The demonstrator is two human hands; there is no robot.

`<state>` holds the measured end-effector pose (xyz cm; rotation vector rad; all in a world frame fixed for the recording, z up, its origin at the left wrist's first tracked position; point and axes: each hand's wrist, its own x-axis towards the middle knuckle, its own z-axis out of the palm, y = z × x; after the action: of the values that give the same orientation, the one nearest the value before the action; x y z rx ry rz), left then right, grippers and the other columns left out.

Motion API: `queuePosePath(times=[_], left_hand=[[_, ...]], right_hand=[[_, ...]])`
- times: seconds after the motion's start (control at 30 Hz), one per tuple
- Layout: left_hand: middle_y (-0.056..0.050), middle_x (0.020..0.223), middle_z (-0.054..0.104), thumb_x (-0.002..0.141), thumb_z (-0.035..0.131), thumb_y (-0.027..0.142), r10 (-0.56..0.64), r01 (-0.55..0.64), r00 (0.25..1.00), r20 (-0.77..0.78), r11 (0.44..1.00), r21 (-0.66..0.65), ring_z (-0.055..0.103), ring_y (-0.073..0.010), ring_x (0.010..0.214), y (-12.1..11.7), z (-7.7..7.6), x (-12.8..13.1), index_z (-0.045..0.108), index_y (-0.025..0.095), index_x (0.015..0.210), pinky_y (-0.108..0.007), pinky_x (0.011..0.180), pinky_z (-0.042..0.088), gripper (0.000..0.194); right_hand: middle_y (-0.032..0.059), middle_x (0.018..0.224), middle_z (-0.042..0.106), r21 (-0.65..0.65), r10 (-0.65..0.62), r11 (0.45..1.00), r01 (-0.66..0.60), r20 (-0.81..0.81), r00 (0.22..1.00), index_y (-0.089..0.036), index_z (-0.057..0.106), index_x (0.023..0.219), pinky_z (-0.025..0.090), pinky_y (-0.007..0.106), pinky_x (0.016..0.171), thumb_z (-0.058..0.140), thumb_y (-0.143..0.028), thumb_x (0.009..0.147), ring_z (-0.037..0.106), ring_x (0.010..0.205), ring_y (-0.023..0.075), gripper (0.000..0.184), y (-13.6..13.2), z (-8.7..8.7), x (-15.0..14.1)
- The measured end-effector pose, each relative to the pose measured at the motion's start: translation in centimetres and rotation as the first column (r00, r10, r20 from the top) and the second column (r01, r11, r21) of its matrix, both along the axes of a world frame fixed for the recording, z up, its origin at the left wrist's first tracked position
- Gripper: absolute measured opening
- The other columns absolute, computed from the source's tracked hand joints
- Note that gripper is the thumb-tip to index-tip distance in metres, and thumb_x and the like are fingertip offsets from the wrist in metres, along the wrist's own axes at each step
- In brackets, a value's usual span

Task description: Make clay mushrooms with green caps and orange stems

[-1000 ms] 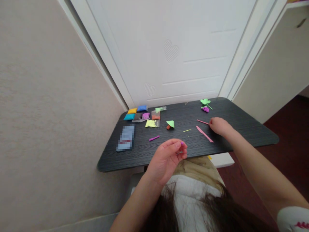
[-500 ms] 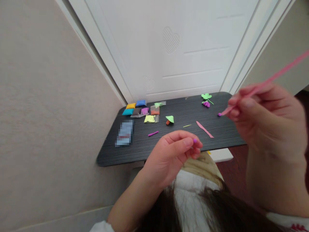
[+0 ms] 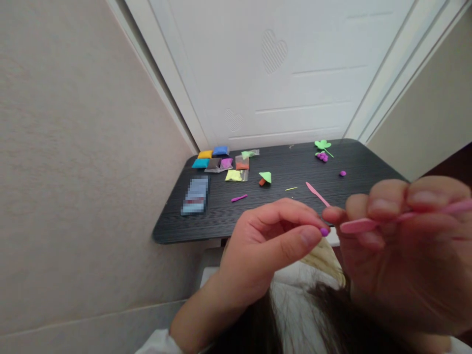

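Between thumb and fingertips, my left hand (image 3: 271,246) pinches a small purple clay ball (image 3: 324,231). Close to its right, my right hand (image 3: 398,246) is closed around a pink modelling tool (image 3: 359,225), whose flat rounded tip points left toward the ball, apart from it. Beyond the hands on the dark table lie a pink plastic knife (image 3: 317,193), partly hidden by my fingers, and a thin yellow-green strip (image 3: 291,189). Farther right sit a loose purple clay ball (image 3: 342,173), a cluster of purple balls (image 3: 322,157) and a green clover-like clay shape (image 3: 323,144).
On the black table (image 3: 206,228), several clay packets (image 3: 221,150) lie at back left, near a blurred phone-like rectangle (image 3: 196,195). A clay mushroom (image 3: 265,178) with a green cap and a purple stick (image 3: 239,198) lie mid-table. A white door (image 3: 313,49) stands behind.
My right hand has come down and left, turning the pink tool so its tip is near the left hand. My left hand has shifted right with the ball. The view has tilted slightly.
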<state>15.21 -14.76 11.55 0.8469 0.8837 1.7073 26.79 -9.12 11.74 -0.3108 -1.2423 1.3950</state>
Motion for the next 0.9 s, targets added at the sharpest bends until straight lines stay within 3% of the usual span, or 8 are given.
queuePosePath(times=[0.1,0.33,0.6,0.77,0.83,0.9], left_hand=[[-0.001,0.07,0.062,0.064,0.068,0.027,-0.026,0.026,0.999,0.027,1.0,-0.016,0.055,-0.0156,0.072,0.2,-0.1,-0.3,0.067,0.019,0.066,-0.031,0.074,0.041,0.008],[-0.001,0.071,0.063,0.066,0.066,0.024,-0.089,0.088,0.992,0.095,0.996,0.016,0.057,-0.015,0.072,0.6,-0.4,-0.7,0.067,0.018,0.067,-0.031,0.075,0.042,0.006],[-0.001,0.069,0.062,0.064,0.067,0.025,-0.093,0.096,0.992,0.089,0.995,-0.037,0.056,-0.0143,0.07,0.7,-0.2,-0.9,0.067,0.018,0.066,-0.03,0.074,0.042,0.007],[-0.001,0.07,0.062,0.065,0.066,0.025,-0.088,0.091,0.993,0.079,0.995,-0.034,0.056,-0.0141,0.069,0.7,-0.3,-0.9,0.067,0.018,0.068,-0.03,0.073,0.042,0.008],[-0.001,0.069,0.062,0.065,0.066,0.024,-0.089,0.091,0.992,0.087,0.995,-0.027,0.056,-0.0136,0.068,0.7,-0.3,-0.9,0.067,0.018,0.068,-0.03,0.072,0.043,0.007],[-0.001,0.069,0.062,0.065,0.066,0.023,-0.088,0.091,0.992,0.094,0.996,-0.027,0.056,-0.0132,0.068,0.7,-0.2,-0.9,0.067,0.018,0.068,-0.029,0.072,0.042,0.006]], right_hand=[[-0.0009,0.071,0.053,0.033,-0.047,0.998,0.047,-0.016,0.999,-0.029,0.054,0.079,0.05,0.031,0.046,0.058,-0.027,0.076,0.049,0.049,0.0115,0.005,-0.1,-0.1,-0.5],[-0.0005,0.073,0.053,0.099,-0.131,0.986,0.137,-0.063,0.989,-0.025,0.055,0.08,0.05,0.031,0.048,0.057,-0.021,0.077,0.051,0.054,0.0111,0.006,-0.4,-0.1,-1.5],[-0.0002,0.073,0.054,0.158,-0.225,0.96,0.23,-0.048,0.973,-0.026,0.056,0.08,0.052,0.034,0.051,0.058,-0.022,0.076,0.055,0.06,0.0144,0.006,-0.9,0.1,-1.8],[0.0006,0.076,0.055,0.199,-0.192,0.964,0.178,0.055,0.98,-0.028,0.058,0.079,0.054,0.037,0.055,0.059,-0.022,0.075,0.056,0.065,0.0169,0.008,-0.4,0.1,-0.9],[0.001,0.077,0.054,0.257,-0.199,0.951,0.174,0.075,0.977,-0.028,0.057,0.083,0.053,0.037,0.057,0.056,-0.021,0.077,0.055,0.067,0.0167,0.01,-0.2,0.3,-0.7],[0.0012,0.079,0.049,0.41,-0.234,0.901,0.14,0.188,0.954,-0.032,0.052,0.091,0.053,0.037,0.059,0.044,-0.022,0.084,0.054,0.07,0.0162,0.015,-0.2,0.5,-0.7]])
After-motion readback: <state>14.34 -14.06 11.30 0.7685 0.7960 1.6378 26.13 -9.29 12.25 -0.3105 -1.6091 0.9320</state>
